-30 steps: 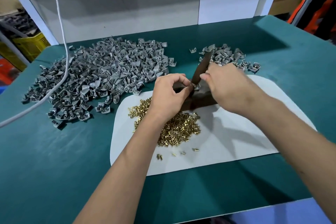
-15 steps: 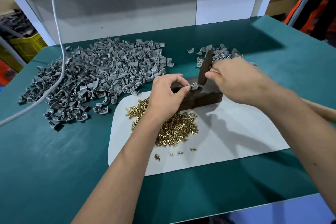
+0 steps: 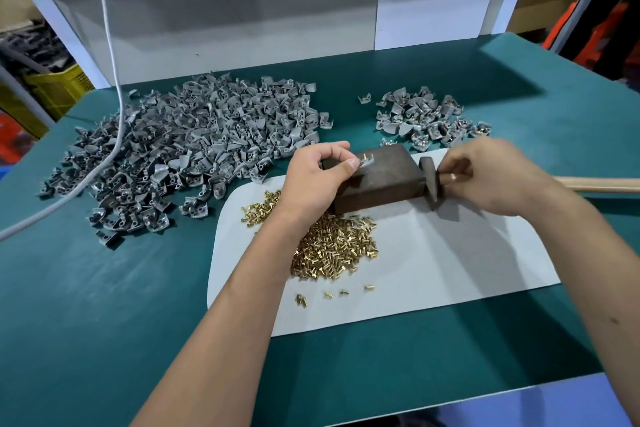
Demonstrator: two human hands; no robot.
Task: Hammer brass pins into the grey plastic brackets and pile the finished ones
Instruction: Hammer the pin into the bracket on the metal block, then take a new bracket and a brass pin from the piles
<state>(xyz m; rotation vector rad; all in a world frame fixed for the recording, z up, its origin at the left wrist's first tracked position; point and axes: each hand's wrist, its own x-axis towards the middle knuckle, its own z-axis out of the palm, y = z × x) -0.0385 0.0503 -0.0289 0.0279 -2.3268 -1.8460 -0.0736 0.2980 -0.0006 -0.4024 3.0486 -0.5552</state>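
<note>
From the head camera I see my left hand (image 3: pixel 317 177) pinching a grey bracket (image 3: pixel 363 163) between thumb and fingertips, holding it on top of the dark metal block (image 3: pixel 381 180); a pin stands up out of the bracket. My right hand (image 3: pixel 491 177) has its fingers curled round the hammer (image 3: pixel 429 180) just behind the head, which rests against the block's right end, the wooden handle running off to the right. The loose brass pins (image 3: pixel 332 246) lie heaped on the white mat (image 3: pixel 450 263) just in front of the block. The big pile of brackets (image 3: pixel 194 146) sits to the left on the green table (image 3: pixel 104 305), and a smaller pile (image 3: pixel 426 118) lies behind the block to the right.
</note>
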